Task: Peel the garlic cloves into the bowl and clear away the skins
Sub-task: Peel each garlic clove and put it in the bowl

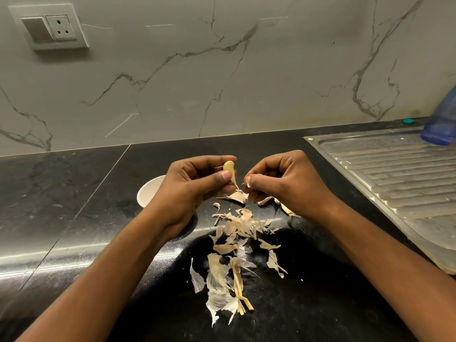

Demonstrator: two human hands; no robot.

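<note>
Loose, papery, pale-tan garlic skins [234, 228] lie scattered on the polished black stone tabletop [74, 218], in a trail from close to its near edge up to its middle. Two bare forearms reach in over the near edge on either side of them. Just beyond the trail, the left hand [192, 183] holds a small, pale-yellow garlic clove [229, 167] above the tabletop. Its fingers are curled and its thumb and forefinger pinch the clove, from which a thin strip of skin hangs down. Just beside it, the right hand [286, 178] has its fingers curled too, with thumb and forefinger pinching a small scrap of skin [247, 183]. More skins lie under this hand. A small round white bowl [150, 191] stands on the tabletop left of the middle, partly hidden behind the left hand, and its contents cannot be seen. A ribbed stainless-steel drainboard [394, 174] is set into the tabletop along its right edge. At the far right corner a translucent blue plastic bottle [441, 124] rests on the drainboard, with a small teal cap [408, 121] near it at the far edge. Behind rises a grey-veined white marble wall [222, 70], with a white switch-and-socket plate [49, 28] at upper left.
</note>
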